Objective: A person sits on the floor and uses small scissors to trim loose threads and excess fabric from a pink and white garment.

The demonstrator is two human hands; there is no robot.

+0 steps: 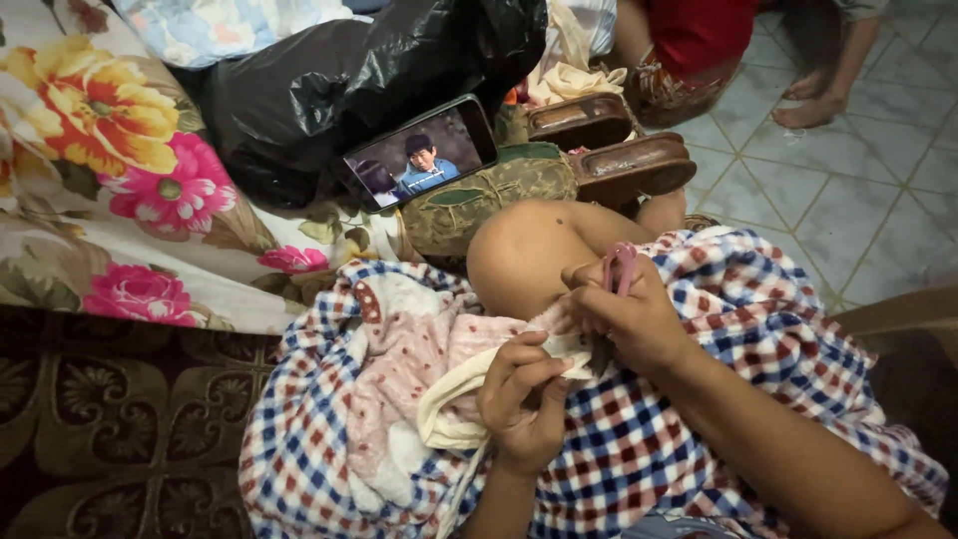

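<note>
- Head view: a cream strip of cloth (454, 394) is pinched in the left hand (521, 399), whose fingers are closed on the cloth's edge just below the right hand.
- Small pink-handled scissors (619, 268) are held in the right hand (624, 319); the fingers are curled shut around the handles, and the blades are hidden behind the hand, so it cannot be told whether they are open.
- The cream cloth is seen lying in the lap, on a pink dotted fabric (399, 369), which in turn is spread over a red, blue and white checked cloth (619, 449) draped across the legs.
- A bare knee (524, 255) is raised just beyond the two hands, touching the pink fabric.
- The cream cloth is judged to be light, soft and limp; it would sag unless held taut, so it is best taken at its edge close to the scissors, as it is pinched now.
- The scissors are judged stiff and light, with pointed blades to be kept away from the knee.
- Farther off, a phone (421, 152) playing a video is propped against a black plastic bag (349, 70), beside a flowered sheet (120, 170).
- Brown sandals (619, 150) are set on a camouflage-patterned bag (489, 195), and another person's bare foot (808, 112) is seen on the tiled floor (858, 210).
</note>
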